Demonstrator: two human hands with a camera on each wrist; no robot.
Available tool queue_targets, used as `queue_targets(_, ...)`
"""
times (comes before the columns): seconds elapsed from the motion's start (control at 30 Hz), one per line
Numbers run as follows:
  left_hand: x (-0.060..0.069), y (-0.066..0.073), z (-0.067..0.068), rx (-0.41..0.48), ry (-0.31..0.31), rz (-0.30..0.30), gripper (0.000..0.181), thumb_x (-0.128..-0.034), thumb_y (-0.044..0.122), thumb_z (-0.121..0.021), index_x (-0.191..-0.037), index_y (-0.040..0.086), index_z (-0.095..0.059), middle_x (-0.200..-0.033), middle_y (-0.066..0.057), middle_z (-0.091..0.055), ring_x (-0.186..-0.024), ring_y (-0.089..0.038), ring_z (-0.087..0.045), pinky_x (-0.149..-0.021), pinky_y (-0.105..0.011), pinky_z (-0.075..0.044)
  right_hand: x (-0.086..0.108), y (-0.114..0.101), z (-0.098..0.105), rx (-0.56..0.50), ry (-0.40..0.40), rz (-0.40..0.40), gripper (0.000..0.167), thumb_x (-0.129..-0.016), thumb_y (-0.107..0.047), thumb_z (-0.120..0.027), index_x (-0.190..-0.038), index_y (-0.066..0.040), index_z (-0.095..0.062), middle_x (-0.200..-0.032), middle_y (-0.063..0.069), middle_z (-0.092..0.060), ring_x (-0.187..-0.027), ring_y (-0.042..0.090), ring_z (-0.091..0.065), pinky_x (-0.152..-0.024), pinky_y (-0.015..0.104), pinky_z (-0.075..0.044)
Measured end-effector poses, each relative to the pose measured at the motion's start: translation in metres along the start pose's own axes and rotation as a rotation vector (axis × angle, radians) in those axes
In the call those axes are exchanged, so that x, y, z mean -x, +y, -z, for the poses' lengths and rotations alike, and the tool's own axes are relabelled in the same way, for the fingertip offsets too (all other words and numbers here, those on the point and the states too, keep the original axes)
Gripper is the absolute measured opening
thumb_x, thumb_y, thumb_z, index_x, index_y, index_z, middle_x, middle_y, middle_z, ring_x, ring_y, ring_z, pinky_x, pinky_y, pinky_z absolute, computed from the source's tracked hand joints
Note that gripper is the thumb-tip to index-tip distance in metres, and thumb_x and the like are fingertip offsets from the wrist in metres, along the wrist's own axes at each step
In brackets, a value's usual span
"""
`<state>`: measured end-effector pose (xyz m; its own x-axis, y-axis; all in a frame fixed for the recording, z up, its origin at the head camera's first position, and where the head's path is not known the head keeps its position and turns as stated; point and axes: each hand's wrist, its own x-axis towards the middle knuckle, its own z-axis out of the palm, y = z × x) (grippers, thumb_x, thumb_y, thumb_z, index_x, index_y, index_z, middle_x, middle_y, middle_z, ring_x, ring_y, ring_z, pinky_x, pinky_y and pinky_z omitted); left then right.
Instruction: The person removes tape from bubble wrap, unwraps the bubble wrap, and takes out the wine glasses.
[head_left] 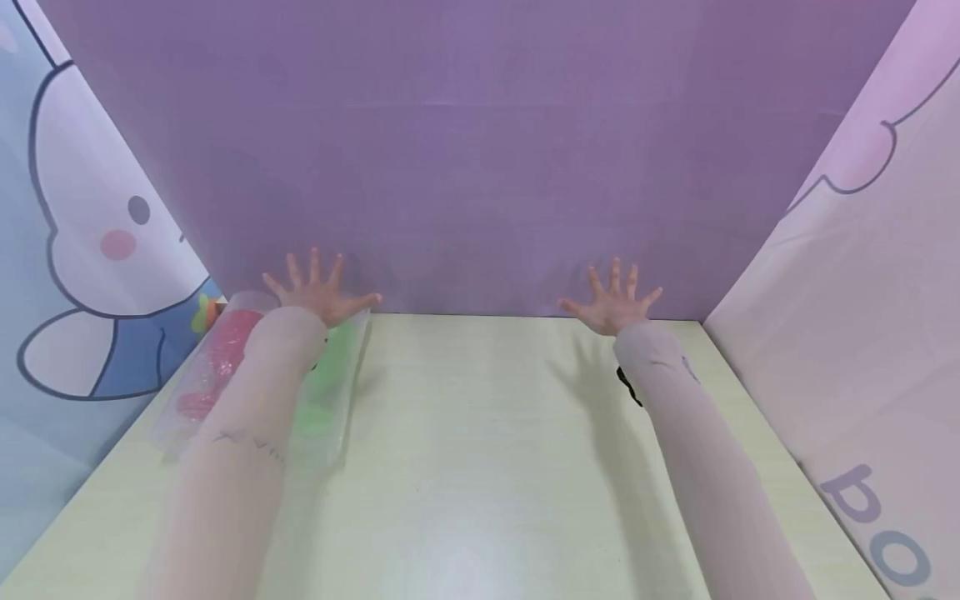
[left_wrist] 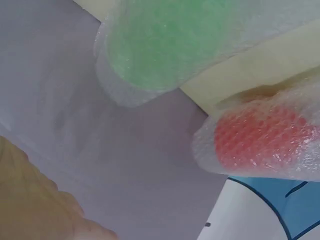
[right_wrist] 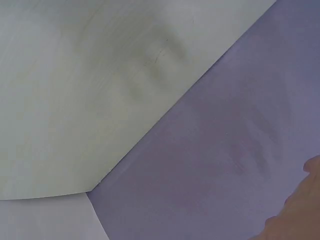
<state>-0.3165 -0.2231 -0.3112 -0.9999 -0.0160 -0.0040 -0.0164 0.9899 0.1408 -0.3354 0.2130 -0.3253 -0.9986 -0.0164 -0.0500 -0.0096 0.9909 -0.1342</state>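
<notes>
My left hand (head_left: pixel 318 296) is stretched forward with its fingers spread, holding nothing. Below it lie two bubble-wrapped things, a red one (head_left: pixel 231 337) and a green one (head_left: pixel 326 379), partly hidden by my left sleeve. In the left wrist view the green bundle (left_wrist: pixel 170 45) and the red bundle (left_wrist: pixel 265 137) show side by side, apart from the hand (left_wrist: pixel 40 200). What the wrap covers cannot be made out. Near the table's far edge, my right hand (head_left: pixel 613 308) also has spread fingers and holds nothing; only its edge (right_wrist: pixel 297 210) appears in the right wrist view.
A pale wood-grain table (head_left: pixel 472 450) stretches ahead of me. Behind its far edge rises a purple panel (head_left: pixel 480 167). A cartoon-printed panel (head_left: pixel 97 250) borders the left side, and a pale panel with lettering (head_left: pixel 847 350) borders the right.
</notes>
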Motion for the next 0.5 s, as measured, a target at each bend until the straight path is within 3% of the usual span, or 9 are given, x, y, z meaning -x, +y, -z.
queue_targets(0.3, 0.020, -0.003, 0.018, 0.024, -0.025, -0.043, 0.104, -0.0741, 0.082, -0.029, -0.148, 0.017, 0.003, -0.149, -0.023, 0.021, -0.127, -0.049, 0.032, -0.089, -0.078, 0.018, 0.005, -0.004, 0.011, -0.022, 0.098, 0.072, 0.093, -0.079, -0.077, -0.031, -0.149, -0.021, -0.005, -0.152, 0.023, 0.005, -0.136, 0.048, 0.010, -0.098, 0.075, 0.008)
queue_targets(0.5, 0.038, -0.006, 0.022, 0.066, 0.011, -0.082, 0.101, -0.0767, 0.078, -0.033, -0.148, 0.016, 0.000, -0.148, -0.024, 0.021, -0.126, -0.049, 0.032, -0.090, -0.079, 0.015, 0.017, -0.012, 0.021, -0.052, 0.125, 0.146, 0.091, -0.081, -0.073, -0.034, -0.149, -0.018, -0.006, -0.153, 0.021, 0.002, -0.138, 0.044, 0.006, -0.104, 0.071, 0.000)
